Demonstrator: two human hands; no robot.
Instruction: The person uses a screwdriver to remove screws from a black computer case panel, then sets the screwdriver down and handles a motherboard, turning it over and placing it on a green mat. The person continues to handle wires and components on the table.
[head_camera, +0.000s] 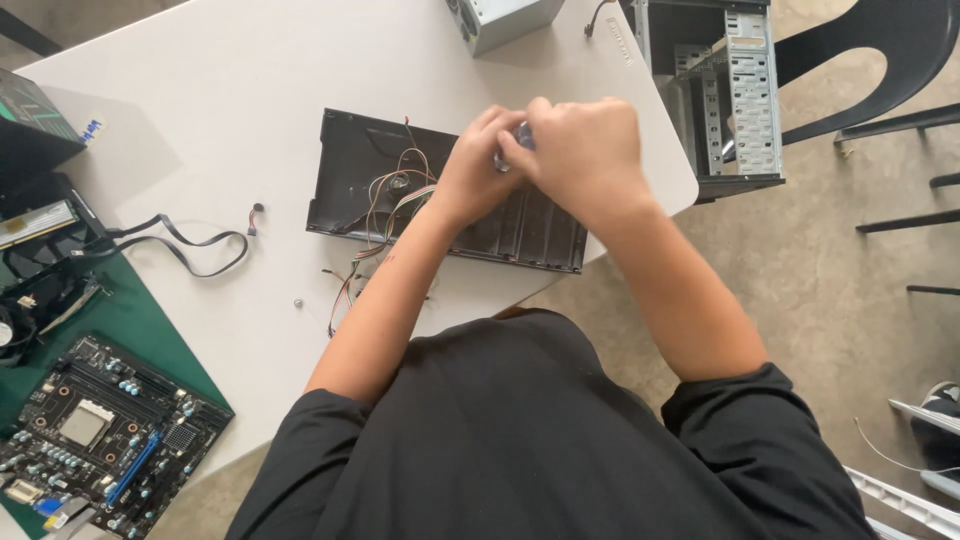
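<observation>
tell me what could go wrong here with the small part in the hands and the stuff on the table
The small metallic part sits pinched between the left hand and right hand above the black panel; if it slips it could drop into the coloured wires. The loose screw on the white table might roll off. The motherboard lies bare near the table's edge and could get knocked.

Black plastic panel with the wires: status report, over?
Left hand and right hand together, pinching small silvery object. Black plastic panel flat on white table beneath. Coloured wires trailing; nothing blocking.
</observation>
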